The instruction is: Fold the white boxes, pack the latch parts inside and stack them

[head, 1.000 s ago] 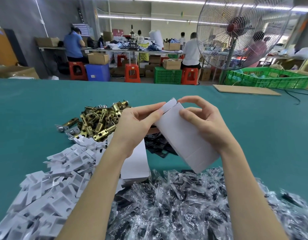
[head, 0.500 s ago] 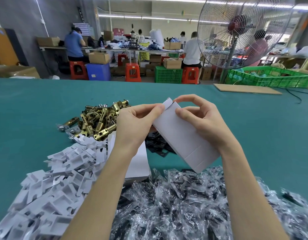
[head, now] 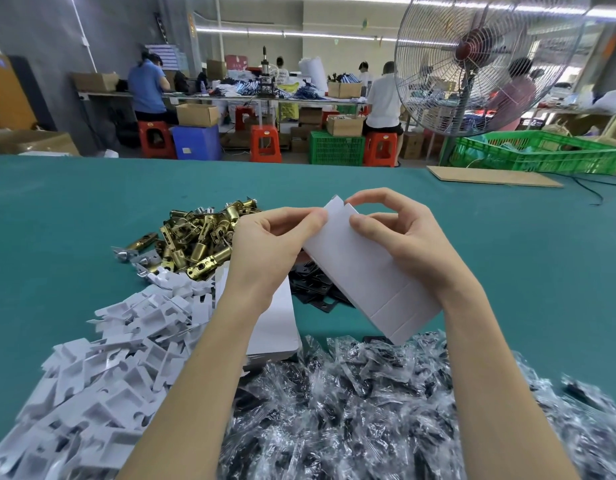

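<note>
A flat white box blank (head: 365,271) is held tilted above the green table (head: 507,244), its far end up. My left hand (head: 271,244) pinches its far left edge between thumb and forefinger. My right hand (head: 400,233) grips the far right corner, fingertips at the small top flap. Brass latch parts (head: 195,240) lie heaped to the left. A stack of flat white blanks (head: 278,327) lies under my left forearm. Black plates (head: 317,289) lie beneath the held box.
White card inserts (head: 102,358) are piled at the near left. Clear bags of black parts (head: 351,403) cover the near edge. A cardboard sheet (head: 490,176), a green crate (head: 542,152) and a large fan (head: 479,60) stand at the far right. People work at benches beyond.
Both hands have lifted the box's far end slightly and moved closer together at its top flap. The piles on the table have not moved.
</note>
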`<action>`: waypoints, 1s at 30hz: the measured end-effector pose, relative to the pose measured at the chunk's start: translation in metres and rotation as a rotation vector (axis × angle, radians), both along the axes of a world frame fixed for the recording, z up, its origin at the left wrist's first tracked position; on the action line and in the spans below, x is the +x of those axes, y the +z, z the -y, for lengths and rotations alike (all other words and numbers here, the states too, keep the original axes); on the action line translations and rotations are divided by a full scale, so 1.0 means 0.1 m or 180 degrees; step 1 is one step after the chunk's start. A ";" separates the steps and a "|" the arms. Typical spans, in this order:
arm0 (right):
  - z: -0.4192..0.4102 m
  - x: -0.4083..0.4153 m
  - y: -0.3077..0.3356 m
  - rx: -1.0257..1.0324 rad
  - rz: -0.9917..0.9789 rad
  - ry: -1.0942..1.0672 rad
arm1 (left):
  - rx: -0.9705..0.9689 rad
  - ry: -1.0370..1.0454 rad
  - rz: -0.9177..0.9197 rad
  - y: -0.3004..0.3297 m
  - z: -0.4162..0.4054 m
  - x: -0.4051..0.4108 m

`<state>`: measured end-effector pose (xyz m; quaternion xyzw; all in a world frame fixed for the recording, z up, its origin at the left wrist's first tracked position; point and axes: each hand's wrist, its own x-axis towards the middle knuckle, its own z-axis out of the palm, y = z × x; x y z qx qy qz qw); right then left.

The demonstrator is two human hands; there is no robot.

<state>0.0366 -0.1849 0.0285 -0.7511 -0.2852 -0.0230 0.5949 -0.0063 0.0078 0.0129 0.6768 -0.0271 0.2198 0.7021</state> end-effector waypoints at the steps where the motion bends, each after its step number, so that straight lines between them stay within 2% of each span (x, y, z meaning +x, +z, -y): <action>1: 0.00 0.00 0.00 -0.0007 -0.0008 -0.0001 | -0.0012 -0.0027 0.0006 0.00 -0.01 0.00; 9: 0.03 0.03 -0.01 0.0028 0.0069 -0.0099 | 0.0347 -0.0101 0.0228 -0.04 0.03 0.02; 19: 0.10 0.09 -0.05 0.0160 0.0101 -0.0141 | 0.0674 -0.0511 0.0355 -0.17 0.15 0.09; 25: -0.03 0.16 -0.14 0.0132 -0.0446 -0.0260 | 0.0301 -0.0497 0.0043 -0.31 0.14 0.17; 27: 0.00 0.18 -0.18 0.0192 -0.0842 0.0027 | 0.0104 -0.0360 -0.0179 -0.37 0.08 0.20; 30: 0.07 0.21 -0.24 0.0786 -0.1385 0.0690 | -0.0581 -0.0214 -0.0741 -0.40 0.01 0.21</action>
